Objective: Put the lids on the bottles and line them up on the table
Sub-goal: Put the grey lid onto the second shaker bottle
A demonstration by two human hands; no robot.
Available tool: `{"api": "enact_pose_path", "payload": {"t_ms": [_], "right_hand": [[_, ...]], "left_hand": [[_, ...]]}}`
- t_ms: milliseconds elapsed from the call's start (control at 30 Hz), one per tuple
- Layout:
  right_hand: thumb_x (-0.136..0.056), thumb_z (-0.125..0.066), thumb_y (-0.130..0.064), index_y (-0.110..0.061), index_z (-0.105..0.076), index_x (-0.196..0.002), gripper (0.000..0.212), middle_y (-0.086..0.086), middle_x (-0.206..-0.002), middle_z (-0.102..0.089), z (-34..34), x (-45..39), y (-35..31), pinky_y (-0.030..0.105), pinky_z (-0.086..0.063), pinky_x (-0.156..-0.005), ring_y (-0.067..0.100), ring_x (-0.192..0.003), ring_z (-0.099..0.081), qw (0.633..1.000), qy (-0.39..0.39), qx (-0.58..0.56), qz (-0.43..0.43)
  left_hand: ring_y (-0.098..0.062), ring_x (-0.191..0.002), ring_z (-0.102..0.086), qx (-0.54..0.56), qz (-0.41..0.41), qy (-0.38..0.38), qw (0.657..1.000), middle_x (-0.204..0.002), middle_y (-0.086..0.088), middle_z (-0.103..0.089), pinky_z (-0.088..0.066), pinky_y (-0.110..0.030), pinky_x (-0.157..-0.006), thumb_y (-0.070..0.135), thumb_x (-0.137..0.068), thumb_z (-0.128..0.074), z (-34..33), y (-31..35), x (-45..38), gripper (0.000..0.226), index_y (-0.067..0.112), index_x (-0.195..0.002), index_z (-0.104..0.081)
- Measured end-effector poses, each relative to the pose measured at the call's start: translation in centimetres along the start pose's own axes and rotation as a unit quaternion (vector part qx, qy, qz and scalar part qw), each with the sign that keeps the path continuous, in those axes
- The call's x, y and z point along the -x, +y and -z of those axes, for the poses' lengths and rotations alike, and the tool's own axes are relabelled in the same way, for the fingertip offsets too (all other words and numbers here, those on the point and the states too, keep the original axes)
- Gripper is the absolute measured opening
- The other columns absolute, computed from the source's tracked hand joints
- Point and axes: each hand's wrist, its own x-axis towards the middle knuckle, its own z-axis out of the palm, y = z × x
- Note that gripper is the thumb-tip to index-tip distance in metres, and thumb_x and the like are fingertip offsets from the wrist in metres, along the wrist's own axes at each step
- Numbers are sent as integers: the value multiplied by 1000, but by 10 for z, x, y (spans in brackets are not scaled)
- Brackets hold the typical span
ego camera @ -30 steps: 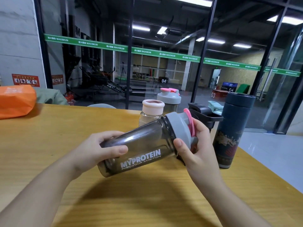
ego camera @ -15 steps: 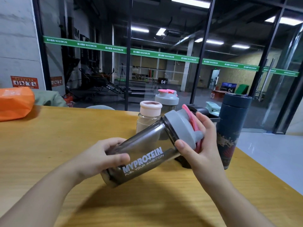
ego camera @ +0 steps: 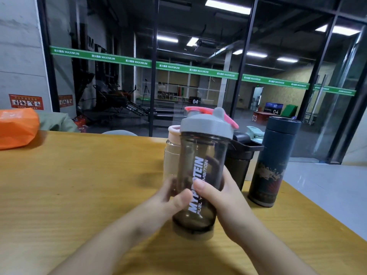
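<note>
A smoky transparent shaker bottle [ego camera: 200, 155] with white lettering stands upright, its base at or just above the wooden table [ego camera: 79, 185]. A grey lid with a pink flip cap [ego camera: 207, 124] sits on it. My left hand [ego camera: 168, 199] and my right hand [ego camera: 220, 197] both grip its lower body, one on each side. Behind it stand a clear bottle with a pale pink lid [ego camera: 171, 147], a black shaker [ego camera: 241, 155] with its flip lid up, and a tall dark blue flask [ego camera: 272, 163] with its cap on. Another pink-capped lid [ego camera: 191, 111] peeks out behind.
An orange bag [ego camera: 15, 128] lies at the table's far left, with green fabric [ego camera: 55, 122] behind it. The table's right edge [ego camera: 327, 215] runs diagonally near the flask. A glass wall stands behind the table. A pale green object [ego camera: 255, 132] sits behind the black shaker.
The shaker has swung from tilted on its side to upright. My right hand left the lid and now grips the lower body next to my left hand.
</note>
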Motion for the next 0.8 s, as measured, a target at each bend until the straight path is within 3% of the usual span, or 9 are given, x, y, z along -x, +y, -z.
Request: {"api": "enact_pose_path", "payload": {"t_ms": [67,167,267,400,467,567,667,800], "right_hand": [[-60,-81,-38,-36,-53,-119,65,-8,-112,-69,5,1,-5,31,-52,-88,8,-104,-66,997,-4,79,8],[-62,-85,-32,-46,-42,-129,81,-23,-115,-64,6,5,-11,20,-49,-88,-4,-106,-61,985,-26,170,4],[-59,-85,-40,-64,-27,-128,93,-34,-116,-56,1,8,-13,22,-48,-92,-9,-108,-56,963,-37,268,14],[-58,-80,-46,-79,-8,-113,96,-37,-113,-50,-6,12,-17,20,-47,-89,-9,-106,-53,928,-27,369,36],[-58,-79,-48,-78,-5,-116,98,-35,-116,-49,-6,13,-18,18,-46,-89,-7,-106,-51,919,-26,392,38],[-59,-78,-51,-64,-6,-130,102,-32,-118,-46,-5,13,-16,16,-44,-88,-5,-106,-49,908,-26,416,32],[-59,-77,-56,-46,-15,-129,94,-28,-114,-45,-4,11,-15,20,-47,-86,-1,-102,-51,901,-20,433,20],[-59,-77,-57,-47,-18,-125,89,-29,-109,-45,-6,12,-15,19,-45,-84,-2,-98,-49,895,-17,446,21]], "left_hand": [[-10,-123,-52,-15,-24,75,997,-130,8,-55,-44,-26,-97,90,-29,-63,7,2,-3,124,25,-132,-39],[-21,-119,-56,85,-69,184,977,-131,-3,-52,-48,-43,-95,79,-14,-74,21,11,-3,140,26,-135,-28],[-14,-106,-66,162,-91,211,960,-123,0,-62,-53,-39,-85,69,-10,-82,28,19,-2,143,32,-136,-26],[-27,-110,-64,159,-95,198,962,-117,-11,-68,-48,-47,-96,57,-23,-90,21,13,-4,136,15,-140,-37],[-32,-112,-61,171,-99,201,959,-118,-17,-66,-46,-45,-95,56,-28,-91,17,11,-4,129,8,-137,-42],[-25,-97,-67,171,-101,209,958,-106,-14,-71,-50,-34,-82,58,-30,-90,14,13,-5,112,2,-121,-57],[-15,-77,-69,168,-93,201,961,-87,-6,-74,-54,-23,-66,56,-31,-90,15,16,-4,89,5,-101,-66],[-13,-77,-68,148,-95,190,966,-88,-5,-74,-53,-20,-65,58,-37,-88,17,18,-3,76,11,-95,-71]]}}
